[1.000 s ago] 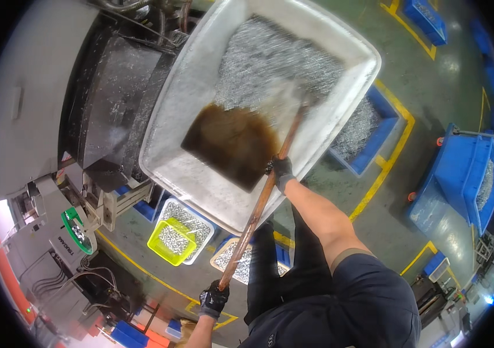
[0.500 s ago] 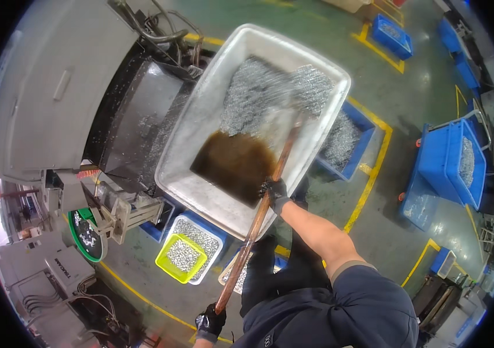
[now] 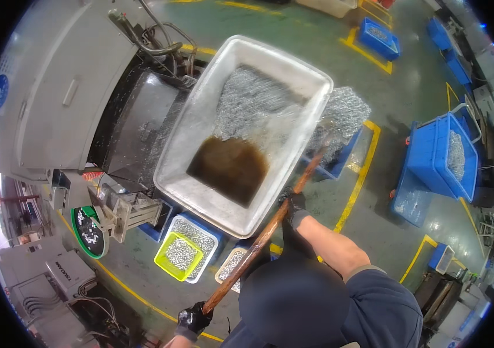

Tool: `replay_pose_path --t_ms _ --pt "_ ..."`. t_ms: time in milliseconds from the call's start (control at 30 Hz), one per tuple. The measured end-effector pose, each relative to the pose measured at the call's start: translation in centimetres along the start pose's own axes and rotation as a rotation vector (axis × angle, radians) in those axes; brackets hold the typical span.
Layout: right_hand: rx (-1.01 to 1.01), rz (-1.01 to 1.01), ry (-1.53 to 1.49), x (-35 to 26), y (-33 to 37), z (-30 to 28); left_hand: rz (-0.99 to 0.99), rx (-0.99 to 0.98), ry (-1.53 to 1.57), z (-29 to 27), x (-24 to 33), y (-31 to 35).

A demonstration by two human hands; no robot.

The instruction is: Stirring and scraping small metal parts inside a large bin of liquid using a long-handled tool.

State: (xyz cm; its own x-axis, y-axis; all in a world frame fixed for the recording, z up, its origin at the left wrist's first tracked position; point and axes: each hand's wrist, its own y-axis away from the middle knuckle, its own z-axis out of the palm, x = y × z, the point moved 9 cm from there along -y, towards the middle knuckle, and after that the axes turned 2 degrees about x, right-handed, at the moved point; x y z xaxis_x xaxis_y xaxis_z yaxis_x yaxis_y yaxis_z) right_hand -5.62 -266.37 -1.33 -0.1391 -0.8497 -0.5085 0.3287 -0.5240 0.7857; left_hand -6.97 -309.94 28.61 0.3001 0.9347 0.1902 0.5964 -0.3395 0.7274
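Observation:
Both my gloved hands are closed around the long wooden handle [image 3: 247,260] of what looks like a shovel. My left hand [image 3: 193,319] grips its lower end, and my right hand [image 3: 294,207] holds it farther up, beside the tub's near right edge. A heap of silvery metal shavings [image 3: 346,110] sits at the far end and hides the tool's head. That heap is over the blue bin [image 3: 351,155], just outside the white tub's right rim [image 3: 322,103]. Inside the tub lie more shavings [image 3: 252,101] and a pool of dark brown liquid [image 3: 229,168].
A grey machine [image 3: 67,87] with a dark chute stands left of the tub. Near its lower side are a yellow-green basket [image 3: 163,268] of small metal parts and a round green-rimmed tray [image 3: 79,232]. A blue cart [image 3: 429,153] holding shavings stands at right.
The shovel's loaded end has swung right, out of the tub and past its rim to above the blue bin. My right hand moved right and slightly down; my left moved slightly left.

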Motion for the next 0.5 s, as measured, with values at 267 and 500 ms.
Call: replay_pose_path --t_ms 267,500 --pt "0.397 -0.050 0.371 -1.9 -6.2 -11.5 -0.132 -0.593 0.373 7.1 3.3 -9.2" --pt "0.710 -0.062 0.821 -2.9 -12.4 -20.8 -0.421 -1.220 0.911 9.3 9.5 -12.1"
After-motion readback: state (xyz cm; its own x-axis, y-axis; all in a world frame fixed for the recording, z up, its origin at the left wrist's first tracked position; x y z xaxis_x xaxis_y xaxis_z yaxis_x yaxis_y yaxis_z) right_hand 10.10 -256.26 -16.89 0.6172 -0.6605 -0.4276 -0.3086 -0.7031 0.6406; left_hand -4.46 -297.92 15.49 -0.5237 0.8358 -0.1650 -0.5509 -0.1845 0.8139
